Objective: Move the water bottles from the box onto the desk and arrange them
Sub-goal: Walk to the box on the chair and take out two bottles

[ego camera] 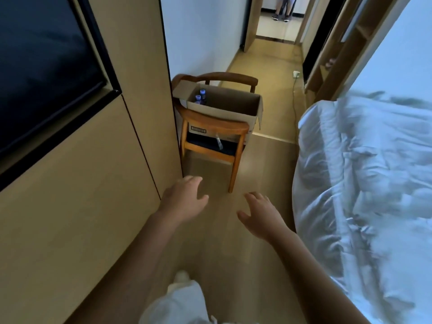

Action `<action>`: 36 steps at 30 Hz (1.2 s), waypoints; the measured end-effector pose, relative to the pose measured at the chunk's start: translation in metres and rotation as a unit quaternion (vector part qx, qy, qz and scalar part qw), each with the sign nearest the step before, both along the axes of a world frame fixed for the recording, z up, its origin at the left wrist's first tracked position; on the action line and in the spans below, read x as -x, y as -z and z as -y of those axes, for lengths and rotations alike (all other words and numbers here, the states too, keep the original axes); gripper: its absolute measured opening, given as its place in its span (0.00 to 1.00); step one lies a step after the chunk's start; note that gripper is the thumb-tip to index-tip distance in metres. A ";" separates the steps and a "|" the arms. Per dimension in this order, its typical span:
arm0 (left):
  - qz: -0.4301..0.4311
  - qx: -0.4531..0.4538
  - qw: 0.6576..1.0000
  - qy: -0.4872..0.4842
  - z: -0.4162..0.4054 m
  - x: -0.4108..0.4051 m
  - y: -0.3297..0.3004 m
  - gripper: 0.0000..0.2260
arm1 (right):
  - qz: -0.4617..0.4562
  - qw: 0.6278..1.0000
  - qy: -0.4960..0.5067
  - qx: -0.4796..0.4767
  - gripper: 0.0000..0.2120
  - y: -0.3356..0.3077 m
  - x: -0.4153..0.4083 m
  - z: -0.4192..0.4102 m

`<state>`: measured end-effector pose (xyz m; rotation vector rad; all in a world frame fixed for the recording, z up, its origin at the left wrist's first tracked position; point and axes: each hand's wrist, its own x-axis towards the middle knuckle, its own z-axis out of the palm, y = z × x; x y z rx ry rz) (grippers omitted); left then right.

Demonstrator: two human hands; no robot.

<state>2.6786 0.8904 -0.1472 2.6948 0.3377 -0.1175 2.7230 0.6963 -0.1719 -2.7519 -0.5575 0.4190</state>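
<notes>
An open cardboard box stands on a wooden chair ahead, against the wood-panelled wall. Two water bottles with blue caps stand upright in the box's far left corner; the remainder of the box looks empty. My left hand and my right hand are both stretched forward over the floor, short of the chair, fingers spread and holding nothing. No desk is in view.
A bed with a rumpled white duvet fills the right side. A wood-panelled wall with a dark screen runs along the left. A wooden-floored passage leads on, with a cable and socket on the floor. A person's legs stand at the far doorway.
</notes>
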 end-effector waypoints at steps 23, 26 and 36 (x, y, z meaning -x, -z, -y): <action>0.023 0.049 0.997 -0.051 -0.168 -0.424 0.011 0.22 | -0.004 0.996 -0.002 -0.085 0.22 -0.002 -0.455 -0.196; 0.002 0.057 0.995 -0.083 -0.186 -0.458 0.019 0.23 | -0.027 0.995 -0.034 -0.088 0.22 0.016 -0.509 -0.226; -0.071 0.076 0.975 -0.196 -0.222 -0.564 0.053 0.14 | -0.155 0.973 -0.152 -0.072 0.11 0.104 -0.661 -0.323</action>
